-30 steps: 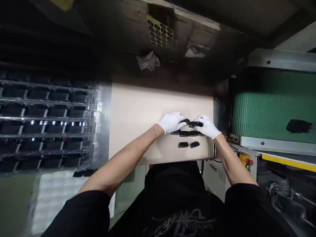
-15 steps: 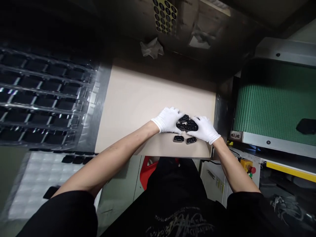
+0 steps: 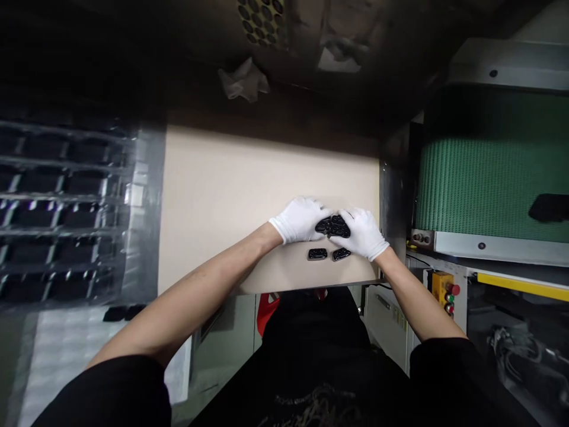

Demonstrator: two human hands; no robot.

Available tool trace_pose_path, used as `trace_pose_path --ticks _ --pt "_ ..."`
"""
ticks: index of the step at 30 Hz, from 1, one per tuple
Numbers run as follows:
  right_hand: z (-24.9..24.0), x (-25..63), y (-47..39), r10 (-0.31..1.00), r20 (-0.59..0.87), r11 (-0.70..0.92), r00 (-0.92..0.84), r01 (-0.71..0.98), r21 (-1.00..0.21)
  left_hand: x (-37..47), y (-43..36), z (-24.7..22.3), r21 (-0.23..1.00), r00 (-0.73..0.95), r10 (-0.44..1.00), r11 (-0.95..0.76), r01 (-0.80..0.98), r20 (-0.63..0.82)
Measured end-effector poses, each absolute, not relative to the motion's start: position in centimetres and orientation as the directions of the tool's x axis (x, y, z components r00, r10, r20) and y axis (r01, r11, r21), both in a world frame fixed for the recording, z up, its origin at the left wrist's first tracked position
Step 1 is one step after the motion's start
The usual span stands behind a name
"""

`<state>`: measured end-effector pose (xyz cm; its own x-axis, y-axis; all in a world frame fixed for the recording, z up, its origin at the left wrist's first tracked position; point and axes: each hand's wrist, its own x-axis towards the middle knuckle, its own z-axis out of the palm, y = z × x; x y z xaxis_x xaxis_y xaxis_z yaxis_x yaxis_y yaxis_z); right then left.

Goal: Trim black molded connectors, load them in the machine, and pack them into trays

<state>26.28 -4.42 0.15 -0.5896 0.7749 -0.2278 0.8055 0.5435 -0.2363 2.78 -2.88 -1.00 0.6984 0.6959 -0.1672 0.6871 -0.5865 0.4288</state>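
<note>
Several small, glossy black moulded parts [image 3: 335, 226] sit bunched toward four o'clock on the pale beige board [image 3: 240, 184]. From my remote view, my white-gloved left hand [image 3: 322, 224] and white-gloved right hand [image 3: 345, 228] curl around them, thumbs parted from fingers; I can't tell whether either grips. Two loose black parts [image 3: 317, 254] lie at six o'clock from the bunch. A green ribbed belt [image 3: 484, 190] stands at three o'clock.
</note>
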Motion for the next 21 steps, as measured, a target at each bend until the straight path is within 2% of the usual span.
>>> trace_pose_path --ticks 10,16,21 --pt "-0.6 27.0 -4.2 0.723 -0.261 0.586 -0.64 0.767 -0.26 2.5 -3.4 -1.7 0.396 0.743 0.649 -0.647 0.652 -0.163" --pt "-0.6 26.9 -4.0 0.675 -0.28 0.668 -0.683 0.726 -0.163 2.7 -3.8 -1.5 0.325 0.72 0.652 -0.645 0.691 -0.238" --pt "0.6 26.7 -4.4 0.682 -0.155 0.702 -0.714 0.7 -0.136 2.0 -4.0 0.3 0.396 0.675 0.715 -0.574 0.717 -0.185"
